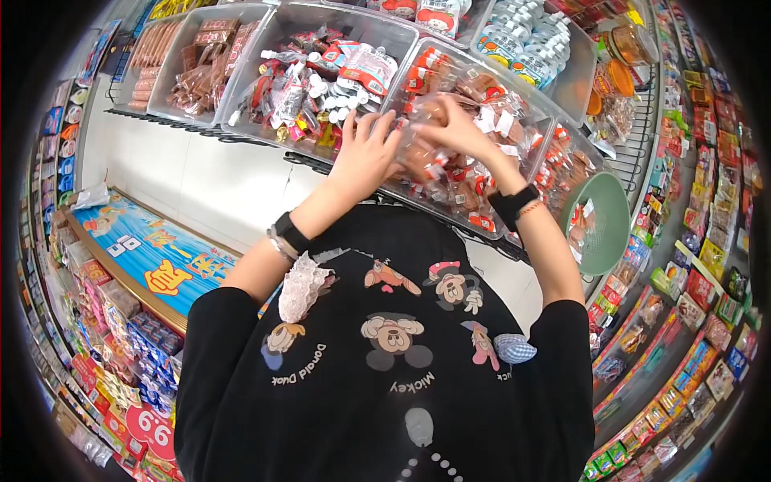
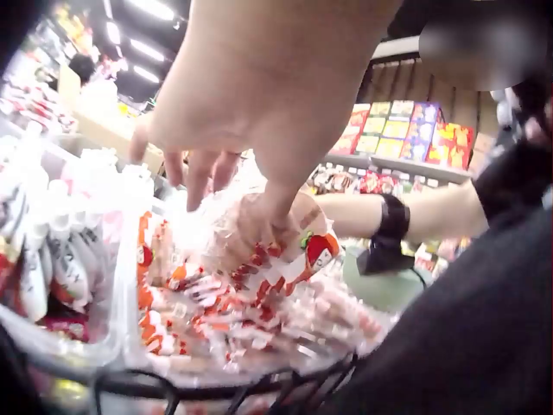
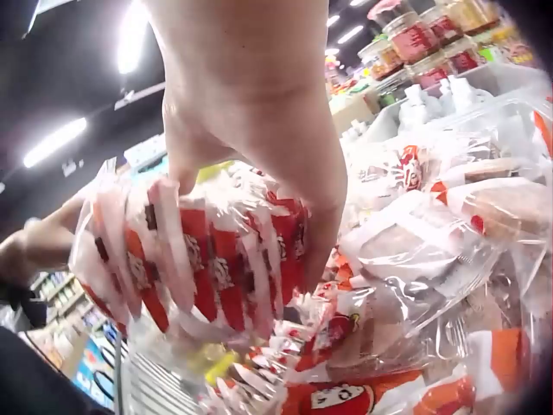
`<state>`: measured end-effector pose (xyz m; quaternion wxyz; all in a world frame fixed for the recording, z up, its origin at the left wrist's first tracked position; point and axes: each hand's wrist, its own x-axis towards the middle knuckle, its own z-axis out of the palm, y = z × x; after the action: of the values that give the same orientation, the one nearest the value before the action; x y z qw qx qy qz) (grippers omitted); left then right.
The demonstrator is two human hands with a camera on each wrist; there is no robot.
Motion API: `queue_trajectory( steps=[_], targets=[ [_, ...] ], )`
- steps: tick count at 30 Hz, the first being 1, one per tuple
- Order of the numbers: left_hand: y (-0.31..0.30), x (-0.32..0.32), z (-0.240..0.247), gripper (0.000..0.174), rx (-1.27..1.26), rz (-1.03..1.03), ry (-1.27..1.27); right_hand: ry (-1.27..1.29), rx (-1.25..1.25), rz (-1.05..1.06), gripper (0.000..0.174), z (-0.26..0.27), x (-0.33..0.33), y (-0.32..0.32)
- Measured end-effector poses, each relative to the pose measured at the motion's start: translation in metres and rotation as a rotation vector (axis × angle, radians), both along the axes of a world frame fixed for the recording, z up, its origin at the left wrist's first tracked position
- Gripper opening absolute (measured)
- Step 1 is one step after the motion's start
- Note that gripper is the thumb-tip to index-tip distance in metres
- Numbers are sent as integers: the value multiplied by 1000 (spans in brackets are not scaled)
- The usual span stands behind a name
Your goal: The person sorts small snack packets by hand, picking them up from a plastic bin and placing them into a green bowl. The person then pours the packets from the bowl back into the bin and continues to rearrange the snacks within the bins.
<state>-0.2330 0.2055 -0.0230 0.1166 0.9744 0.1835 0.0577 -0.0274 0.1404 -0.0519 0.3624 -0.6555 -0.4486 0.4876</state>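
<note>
In the head view both hands are over a clear plastic bin (image 1: 526, 193) of small snack packets with red-and-white labels. My right hand (image 3: 259, 130) grips a row of these clear-wrapped packets (image 3: 203, 259), standing side by side, its thumb and fingers at their upper edges. My left hand (image 1: 365, 153) is at the other end of the row. In the left wrist view its thumb touches the packets (image 2: 298, 251), while its fingers (image 2: 200, 177) spread loosely beside them. Motion blurs the packets between the hands in the head view. More packets (image 3: 432, 233) lie loose below.
Left of this bin stands a bin of white-capped pouches (image 1: 321, 88), then bins of brown snacks (image 1: 209, 68). Capped bottles (image 1: 526, 40) fill a bin behind. A green basket (image 1: 602, 229) holding a few packets sits at the right. A wire rack edge (image 1: 201, 132) runs along the front.
</note>
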Motion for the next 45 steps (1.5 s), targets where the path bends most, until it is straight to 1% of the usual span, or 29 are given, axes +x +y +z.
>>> queue_trajectory(
  steps=[1,2,3,4,5,8,9,11,12,14,15,17,18,19,21,22,23,26,27,29,30,32,33,35,36,39,41,43,45],
  targets=[
    [-3,-8,-14,50,-3,8,2,-87,139,35,66,-23,-10,0],
    [-4,-15,-27,51,123,25,84,-282,47,133,68,-43,-15,-3],
    [-2,-18,-29,51,251,42,165,-480,-44,230,69,-44,-23,-1],
    [-2,-25,-31,52,128,73,121,-467,-30,217,72,-46,-26,-1],
    [0,-30,-33,52,125,78,123,-466,-31,223,72,-46,-24,0],
    [8,-42,-30,51,66,72,41,-247,0,242,71,-60,-9,1],
    [9,-44,-28,51,65,74,40,-247,-1,243,71,-57,-9,1],
    [11,-46,-26,42,-47,133,40,-294,-106,277,75,-52,-10,3],
    [12,-48,-27,45,-53,142,46,-295,-105,278,75,-50,-11,4],
    [11,-51,-30,46,-80,159,35,-253,-199,268,86,-47,-14,6],
    [10,-51,-31,48,-109,175,24,-257,-199,271,86,-44,-16,5],
    [10,-53,-31,47,-123,167,29,-443,-238,346,94,-36,-18,4],
    [11,-53,-30,46,-135,158,36,-377,-283,386,99,-28,-16,5],
    [11,-54,-30,46,-140,170,28,-385,-286,397,99,-29,-10,6],
    [13,-57,-27,46,-165,170,43,-417,-261,591,103,-33,0,7],
    [14,-58,-26,45,-169,174,30,-440,-239,637,109,-34,2,8],
    [14,-59,-26,45,-173,184,24,-445,-241,648,109,-34,2,8],
    [16,-62,-25,44,-207,225,20,-667,-303,737,117,-21,-13,10],
    [17,-63,-25,44,-211,234,18,-669,-304,748,117,-23,-16,9],
    [18,-66,-25,43,-240,257,-23,-837,-256,753,113,-29,-20,6],
    [18,-68,-27,42,-206,259,-47,-836,-255,762,113,-26,-22,7],
    [18,-70,-28,41,-219,271,-54,-872,-297,714,105,-20,-24,8],
    [17,-71,-28,40,-228,275,-63,-868,-299,718,105,-21,-23,6],
    [18,-73,-26,39,-236,285,-52,-764,-154,626,94,-25,-12,3],
    [19,-73,-24,39,-240,297,-44,-647,-59,554,87,-29,-10,3],
    [24,-73,-14,38,-260,313,-82,-632,-46,576,82,-40,-13,15],
    [25,-67,-13,38,-248,280,-97,-630,-74,584,80,-39,-12,18],
    [28,-56,-12,38,-232,243,-119,-609,-34,592,82,-34,-11,17],
    [30,-37,-12,39,-192,117,-142,-635,-56,596,85,-30,-13,18]
  ],
)
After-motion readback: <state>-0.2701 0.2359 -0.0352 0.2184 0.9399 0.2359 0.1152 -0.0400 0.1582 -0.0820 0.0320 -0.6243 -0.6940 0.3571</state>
